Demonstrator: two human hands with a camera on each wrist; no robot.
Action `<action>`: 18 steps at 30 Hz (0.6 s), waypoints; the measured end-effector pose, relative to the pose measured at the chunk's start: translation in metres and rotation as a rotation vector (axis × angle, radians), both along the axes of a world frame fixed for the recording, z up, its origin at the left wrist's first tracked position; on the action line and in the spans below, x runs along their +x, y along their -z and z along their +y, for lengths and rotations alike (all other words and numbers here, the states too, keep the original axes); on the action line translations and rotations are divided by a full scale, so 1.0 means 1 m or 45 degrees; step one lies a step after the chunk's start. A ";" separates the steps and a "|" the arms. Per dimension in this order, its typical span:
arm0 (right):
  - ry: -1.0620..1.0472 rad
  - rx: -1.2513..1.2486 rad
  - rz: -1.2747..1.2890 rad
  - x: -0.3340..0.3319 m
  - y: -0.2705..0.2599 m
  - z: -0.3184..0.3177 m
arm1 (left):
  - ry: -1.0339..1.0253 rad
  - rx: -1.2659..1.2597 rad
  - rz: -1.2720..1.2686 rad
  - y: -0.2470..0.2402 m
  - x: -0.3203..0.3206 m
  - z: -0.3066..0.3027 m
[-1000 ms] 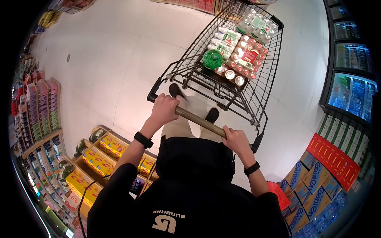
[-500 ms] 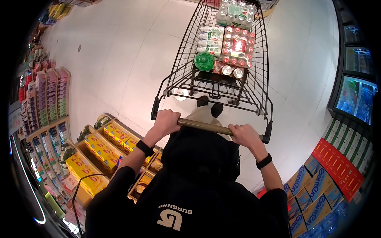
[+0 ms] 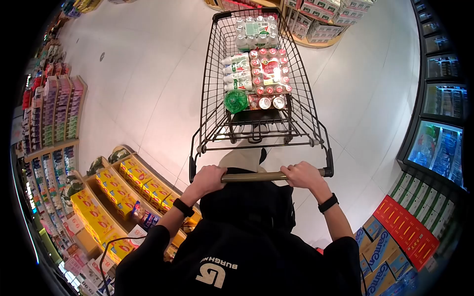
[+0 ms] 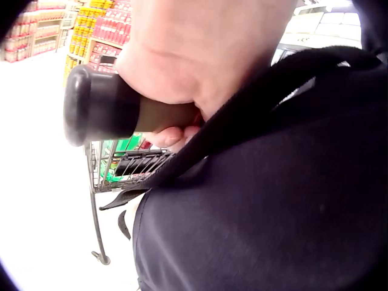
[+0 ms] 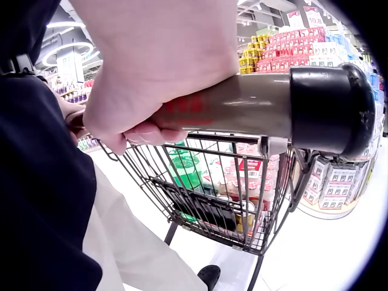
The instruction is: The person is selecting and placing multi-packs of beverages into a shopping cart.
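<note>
Both hands grip the brown handle bar (image 3: 254, 176) of a black wire shopping cart (image 3: 310, 106). My left hand (image 3: 210, 178) holds its left part; in the left wrist view the fingers of that hand (image 4: 200, 54) wrap round the bar beside a black end cap (image 4: 100, 106). My right hand (image 3: 302, 175) is curled round the right part, as the right wrist view shows with the hand (image 5: 163, 73). Inside the cart lie a clear bottle pack (image 3: 256, 30), a red-capped bottle pack (image 3: 270, 71), white bottles (image 3: 237, 74), a green bottle (image 3: 236, 101) and cans (image 3: 265, 102).
Shelves with yellow boxes (image 3: 94, 214) stand at the left, close to the left arm. Blue-lettered cartons (image 3: 380, 249) and red boxes (image 3: 407, 229) are stacked at the right, below lit coolers (image 3: 437, 148). A round-edged display (image 3: 321, 29) stands beyond the cart's front right.
The cart has swung leftward in the head view and now points almost straight ahead, its handle closer to the body. A display has come into sight at the top right. Both hands keep their grip.
</note>
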State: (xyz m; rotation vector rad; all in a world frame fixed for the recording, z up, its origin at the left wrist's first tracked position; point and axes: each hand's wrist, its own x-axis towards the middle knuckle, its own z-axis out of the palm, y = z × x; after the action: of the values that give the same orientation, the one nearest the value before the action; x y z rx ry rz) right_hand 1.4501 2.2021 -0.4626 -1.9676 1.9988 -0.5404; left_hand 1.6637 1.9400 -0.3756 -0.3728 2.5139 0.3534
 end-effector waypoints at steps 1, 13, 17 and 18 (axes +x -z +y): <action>0.000 -0.015 0.006 -0.011 -0.001 -0.005 | -0.017 0.041 0.046 0.001 -0.005 -0.001; 0.265 -0.087 0.105 -0.153 -0.016 -0.049 | -0.111 0.286 0.197 -0.001 -0.110 0.007; 0.274 -0.043 0.123 -0.206 -0.033 -0.095 | -0.161 0.342 0.234 -0.007 -0.153 -0.019; 0.261 -0.043 0.142 -0.220 -0.035 -0.105 | -0.167 0.341 0.247 -0.010 -0.164 -0.023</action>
State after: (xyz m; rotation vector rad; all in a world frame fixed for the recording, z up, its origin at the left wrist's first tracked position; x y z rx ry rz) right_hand 1.2302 2.0967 -0.4277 -1.8603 2.2910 -0.5240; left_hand 1.4994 1.9169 -0.3660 -0.4137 2.5885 0.8025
